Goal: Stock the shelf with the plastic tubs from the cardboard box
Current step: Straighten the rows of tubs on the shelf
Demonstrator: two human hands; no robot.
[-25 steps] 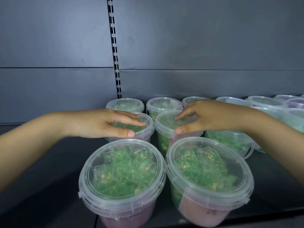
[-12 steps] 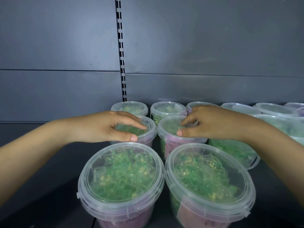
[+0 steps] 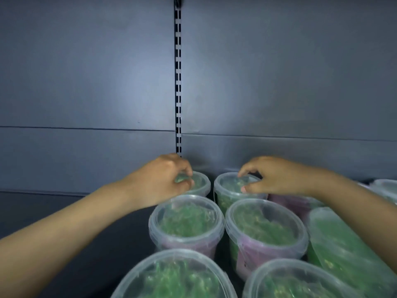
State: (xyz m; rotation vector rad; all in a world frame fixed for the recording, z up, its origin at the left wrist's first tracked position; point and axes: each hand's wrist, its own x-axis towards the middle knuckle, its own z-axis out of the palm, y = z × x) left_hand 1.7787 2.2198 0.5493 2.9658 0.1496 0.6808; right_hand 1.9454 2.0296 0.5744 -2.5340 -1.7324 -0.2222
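Note:
Clear plastic tubs with green and pink filling stand in rows on the dark shelf (image 3: 81, 214). My left hand (image 3: 163, 183) is curled over the lid of the back-left tub (image 3: 200, 184), fingers on top and thumb at its near rim. On the back-right tub (image 3: 228, 187), my right hand (image 3: 277, 179) grips the lid with its fingertips and thumb. Both tubs stand close to the back wall. In front of them are two middle tubs (image 3: 187, 224) (image 3: 264, 231) and two blurred front tubs (image 3: 174, 278) (image 3: 296, 282). The cardboard box is out of view.
A slotted metal upright (image 3: 178, 82) runs down the grey back panel just behind my left hand. More tubs fill the right side, one large green one (image 3: 343, 246) and others at the far right (image 3: 384, 188). Bare shelf lies to the left.
Both hands have reached farther back, from the second-row lids to the tubs by the back wall. The view has moved closer and tilted upward.

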